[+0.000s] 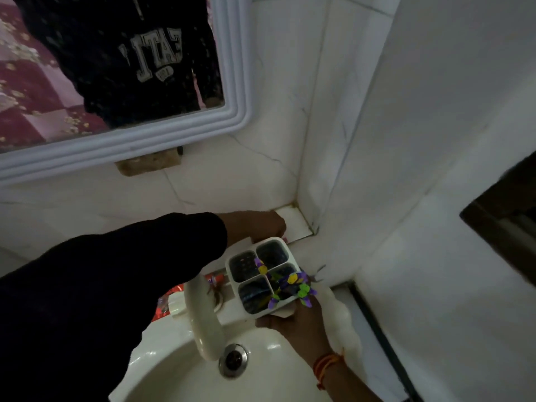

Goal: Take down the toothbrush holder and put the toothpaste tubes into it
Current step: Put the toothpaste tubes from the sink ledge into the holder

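Observation:
The white toothbrush holder [233,281] has four dark compartments and purple, yellow and green flowers on its right side. It is held tilted above the back of the sink, with my right hand [293,326] gripping it from underneath. My left hand [255,227] reaches past the holder's far rim to the corner ledge [295,223], knuckles up and fingers curled downward. The holder hides whatever is under those fingers. A red toothpaste tube [216,278] lies behind the tap, and another red package [169,300] lies to the left of it.
A cream tap [203,314] arches over the sink basin [179,369], above the metal drain [233,360]. A white-framed mirror [232,82] hangs above. Tiled walls meet in a corner at the right. A white lumpy object [345,320] lies by my right wrist.

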A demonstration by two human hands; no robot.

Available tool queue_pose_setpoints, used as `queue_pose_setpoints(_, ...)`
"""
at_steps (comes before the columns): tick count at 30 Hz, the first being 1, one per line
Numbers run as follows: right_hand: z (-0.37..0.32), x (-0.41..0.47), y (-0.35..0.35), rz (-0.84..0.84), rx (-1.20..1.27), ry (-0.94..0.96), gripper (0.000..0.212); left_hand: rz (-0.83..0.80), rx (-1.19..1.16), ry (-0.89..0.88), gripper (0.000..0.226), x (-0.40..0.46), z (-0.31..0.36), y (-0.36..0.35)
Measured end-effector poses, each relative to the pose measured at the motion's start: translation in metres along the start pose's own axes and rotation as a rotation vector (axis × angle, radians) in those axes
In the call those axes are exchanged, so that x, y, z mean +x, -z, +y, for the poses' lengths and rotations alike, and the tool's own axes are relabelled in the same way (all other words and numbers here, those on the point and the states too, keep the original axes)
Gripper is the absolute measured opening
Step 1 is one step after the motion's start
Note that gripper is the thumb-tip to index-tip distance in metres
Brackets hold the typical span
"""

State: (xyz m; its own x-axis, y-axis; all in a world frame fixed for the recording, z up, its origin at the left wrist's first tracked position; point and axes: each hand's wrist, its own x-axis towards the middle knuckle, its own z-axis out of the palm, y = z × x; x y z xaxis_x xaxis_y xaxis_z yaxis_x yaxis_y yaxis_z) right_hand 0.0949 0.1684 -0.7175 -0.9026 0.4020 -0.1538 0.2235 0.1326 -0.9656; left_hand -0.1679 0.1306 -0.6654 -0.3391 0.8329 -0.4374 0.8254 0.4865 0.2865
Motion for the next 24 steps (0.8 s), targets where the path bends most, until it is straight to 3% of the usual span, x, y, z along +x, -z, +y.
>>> queue_pose_setpoints(4, -0.006, 0.0, 0.0, 0.001, 0.021, 0.009, 0.089, 0.128, -0.419, 0.128, 0.034, -0.024, 0.022, 0.024)
queue_pose_setpoints(6, -0.01, 0.0, -0.001, 0.002, 0.04, 0.027, 0.093, 0.197, -0.54, 0.108, 0.033, -0.039, 0.032, 0.043)
queue_pose_setpoints(8, -0.014, 0.0, 0.0, 0.005, 0.062, 0.039, 0.097, 0.16, -0.419, 0.027, 0.035, -0.054, 0.043, 0.069)
queue_pose_setpoints(10, -0.017, 0.001, 0.001, 0.003, 0.065, 0.052, 0.097, 0.008, -0.188, 0.012, 0.037, -0.072, 0.058, 0.098)
queue_pose_setpoints(14, -0.021, 0.002, 0.004, -0.008, 0.085, 0.053, 0.096, -0.319, 0.178, 0.112, 0.026, -0.092, 0.089, 0.114)
queue_pose_setpoints(17, -0.019, 0.002, 0.003, -0.019, 0.098, 0.056, 0.095, -0.425, 0.282, 0.154, 0.018, -0.082, 0.102, 0.094)
queue_pose_setpoints(19, -0.015, 0.004, 0.003, -0.019, 0.088, 0.07, 0.094, -0.351, 0.338, 0.014, 0.013, -0.081, 0.108, 0.087)
queue_pose_setpoints(20, -0.012, 0.005, 0.003, -0.02, 0.078, 0.075, 0.095, -0.226, 0.31, -0.172, 0.016, -0.087, 0.109, 0.088)
queue_pose_setpoints(21, -0.01, 0.006, 0.003, -0.02, 0.076, 0.069, 0.096, -0.217, 0.363, -0.278, 0.023, -0.09, 0.104, 0.087)
queue_pose_setpoints(22, -0.008, 0.007, 0.004, -0.021, 0.08, 0.058, 0.098, -0.097, 0.306, -0.371, 0.027, -0.092, 0.098, 0.085)
queue_pose_setpoints(23, -0.007, 0.008, 0.004, -0.024, 0.073, 0.056, 0.1, -0.072, 0.143, -0.299, 0.026, -0.097, 0.09, 0.088)
queue_pose_setpoints(24, -0.008, 0.008, 0.004, -0.03, 0.061, 0.059, 0.101, 0.065, 0.022, -0.168, 0.023, -0.105, 0.083, 0.094)
